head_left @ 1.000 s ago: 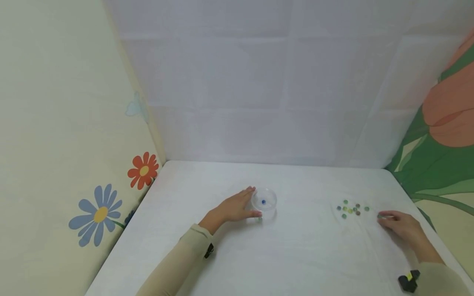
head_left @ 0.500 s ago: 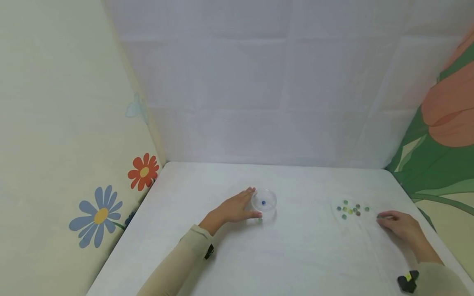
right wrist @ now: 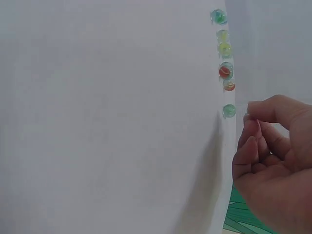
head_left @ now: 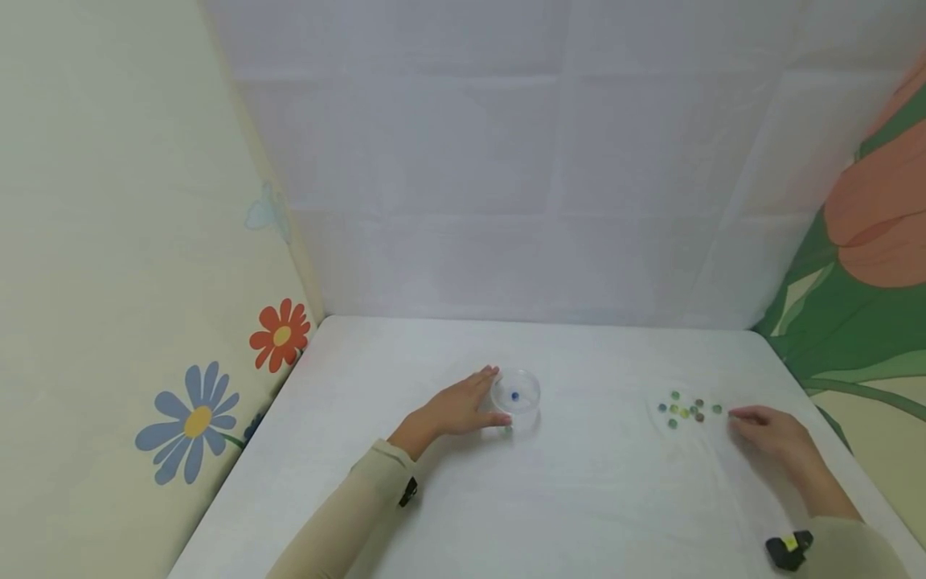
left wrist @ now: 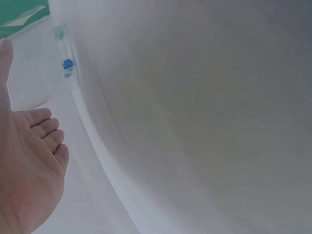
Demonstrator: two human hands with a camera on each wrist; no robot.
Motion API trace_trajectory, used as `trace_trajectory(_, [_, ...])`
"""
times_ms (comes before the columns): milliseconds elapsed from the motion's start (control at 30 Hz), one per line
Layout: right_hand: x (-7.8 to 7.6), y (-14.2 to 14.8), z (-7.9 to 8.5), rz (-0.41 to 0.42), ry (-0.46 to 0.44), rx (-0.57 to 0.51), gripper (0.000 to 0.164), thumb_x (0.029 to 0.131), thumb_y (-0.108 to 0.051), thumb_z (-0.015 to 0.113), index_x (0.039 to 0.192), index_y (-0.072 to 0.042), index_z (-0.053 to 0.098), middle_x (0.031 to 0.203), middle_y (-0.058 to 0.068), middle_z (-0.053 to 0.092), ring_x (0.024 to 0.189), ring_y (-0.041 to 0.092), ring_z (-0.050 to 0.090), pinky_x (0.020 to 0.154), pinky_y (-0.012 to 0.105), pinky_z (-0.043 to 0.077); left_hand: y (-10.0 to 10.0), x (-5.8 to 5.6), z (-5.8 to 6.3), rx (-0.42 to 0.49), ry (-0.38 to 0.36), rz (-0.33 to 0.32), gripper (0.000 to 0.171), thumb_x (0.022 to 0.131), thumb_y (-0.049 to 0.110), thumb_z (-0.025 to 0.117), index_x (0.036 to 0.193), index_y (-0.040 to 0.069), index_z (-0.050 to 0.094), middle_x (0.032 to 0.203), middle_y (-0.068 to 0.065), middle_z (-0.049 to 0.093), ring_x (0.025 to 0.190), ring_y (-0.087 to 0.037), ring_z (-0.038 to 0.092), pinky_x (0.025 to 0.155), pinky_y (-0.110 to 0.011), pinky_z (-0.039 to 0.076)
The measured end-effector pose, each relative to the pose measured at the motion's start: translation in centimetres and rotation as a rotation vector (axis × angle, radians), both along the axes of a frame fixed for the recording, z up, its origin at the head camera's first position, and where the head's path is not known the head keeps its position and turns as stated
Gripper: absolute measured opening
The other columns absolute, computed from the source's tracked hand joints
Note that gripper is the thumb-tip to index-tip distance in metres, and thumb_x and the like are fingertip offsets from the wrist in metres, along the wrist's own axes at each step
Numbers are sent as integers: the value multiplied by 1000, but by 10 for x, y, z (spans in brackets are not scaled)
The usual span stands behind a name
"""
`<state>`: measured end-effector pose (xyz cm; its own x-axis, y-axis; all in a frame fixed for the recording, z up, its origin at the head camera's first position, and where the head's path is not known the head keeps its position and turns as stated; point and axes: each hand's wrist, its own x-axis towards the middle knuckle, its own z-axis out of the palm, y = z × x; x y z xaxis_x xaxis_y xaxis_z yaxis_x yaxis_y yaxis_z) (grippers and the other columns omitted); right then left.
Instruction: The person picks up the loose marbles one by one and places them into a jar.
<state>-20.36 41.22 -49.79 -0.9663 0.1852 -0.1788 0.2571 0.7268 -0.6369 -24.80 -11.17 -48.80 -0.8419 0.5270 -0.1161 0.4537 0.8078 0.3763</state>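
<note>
A clear cup stands on the white table. My left hand holds it, thumb at the near side and fingers along the left side. A blue marble lies inside the cup. A green marble shows low through its clear wall in the left wrist view. On the right, my right hand pinches a small clear marble, mostly hidden by thumb and forefinger. Just left of those fingertips lies a green marble, at the near end of a loose group.
Several loose marbles, among them a yellow marble and a reddish marble, lie on the white tablecloth. A white cloth backdrop rises behind the table. Flower-printed cloth hangs at the left.
The right hand has shifted slightly left, bringing its fingertips closer to the loose marbles. The left hand and the cup keep their place.
</note>
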Motion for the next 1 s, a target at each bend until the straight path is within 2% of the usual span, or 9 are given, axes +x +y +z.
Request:
trace_trajectory(167, [1, -9, 8, 24, 18, -44, 51, 101, -25, 59, 135, 13, 51, 135, 39, 50, 118, 51, 52, 91, 56, 51, 0, -1, 0, 3, -2, -5, 105, 89, 78, 51, 164, 13, 16, 170, -9, 15, 156, -25, 16, 125, -44, 24])
trace_trajectory(300, [3, -18, 15, 47, 16, -72, 52, 103, -27, 58, 137, 12, 51, 134, 37, 52, 114, 46, 55, 85, 47, 54, -1, -1, 0, 0, -3, -7, 105, 89, 79, 51, 164, 13, 16, 170, -8, 15, 156, -24, 15, 125, -44, 23])
trace_trajectory(600, [3, -38, 29, 47, 4, -120, 53, 102, -28, 59, 138, 10, 51, 134, 34, 54, 113, 41, 57, 87, 46, 52, -1, -2, -2, -16, 1, -4, 105, 89, 78, 51, 164, 14, 16, 170, -8, 16, 156, -23, 15, 125, -43, 24])
trace_trajectory(800, [5, -47, 37, 116, 40, -114, 51, 103, -30, 59, 136, 9, 55, 125, 26, 64, 98, 18, 60, 81, 34, 52, -1, -2, -2, -6, 6, -6, 105, 89, 78, 51, 164, 13, 17, 170, -7, 16, 156, -24, 16, 125, -44, 24])
trace_trajectory(867, [6, -50, 39, 135, 51, -112, 50, 103, -29, 58, 136, 8, 56, 122, 24, 66, 96, 13, 59, 81, 34, 53, -1, -2, -2, -8, 5, -4, 104, 89, 78, 52, 164, 13, 17, 170, -7, 16, 156, -24, 16, 125, -44, 24])
trace_trajectory(1000, [5, -57, 42, 144, 49, -123, 51, 103, -31, 58, 136, 8, 56, 118, 20, 68, 96, 14, 59, 83, 37, 52, 0, -2, -1, -10, -4, 0, 103, 90, 76, 53, 164, 14, 17, 170, -7, 16, 156, -23, 15, 125, -44, 24])
